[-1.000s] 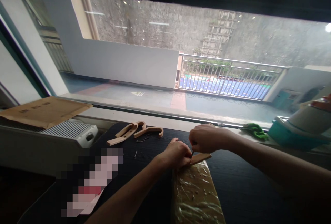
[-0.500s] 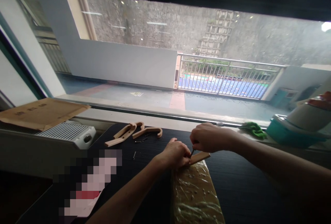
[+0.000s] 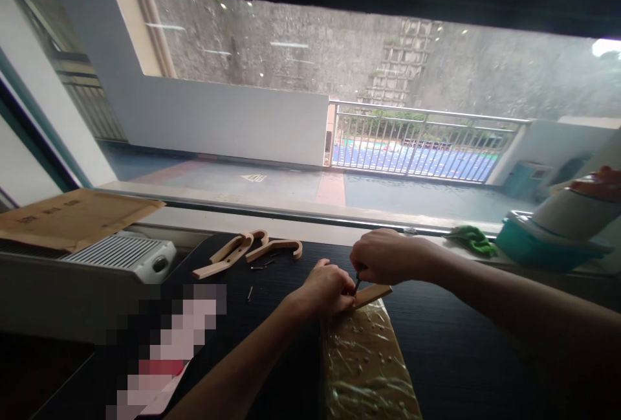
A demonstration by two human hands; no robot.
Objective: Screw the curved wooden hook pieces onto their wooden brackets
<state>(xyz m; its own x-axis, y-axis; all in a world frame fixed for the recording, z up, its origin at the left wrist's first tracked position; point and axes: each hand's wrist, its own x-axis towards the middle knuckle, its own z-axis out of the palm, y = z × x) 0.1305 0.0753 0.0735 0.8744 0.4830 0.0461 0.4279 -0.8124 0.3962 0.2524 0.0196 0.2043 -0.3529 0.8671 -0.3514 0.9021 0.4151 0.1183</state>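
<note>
My left hand (image 3: 328,288) is closed on a wooden hook (image 3: 374,295) and presses it against the far end of a block wrapped in clear tape (image 3: 366,362). The hook's other end is hidden under my fingers. Above it, my right hand (image 3: 378,257) is closed around a thin dark tool (image 3: 358,283), whose shaft points down at the wood beside my left fingertips. Its handle is inside my fist, so I cannot tell its exact kind. To the left lie several loose wooden hooks (image 3: 279,247) and small screws (image 3: 250,293).
The dark table (image 3: 460,323) stands against a window sill. A green cloth (image 3: 470,240) and a teal tub (image 3: 543,245) are at the far right. On the left a brown envelope (image 3: 77,216) lies on a white slatted unit (image 3: 130,255). A blurred pink object (image 3: 169,368) lies nearby.
The view has shifted slightly. My right hand has turned a little at the wrist, and more of the tool's shaft shows. My left hand keeps its hold on the wooden hook.
</note>
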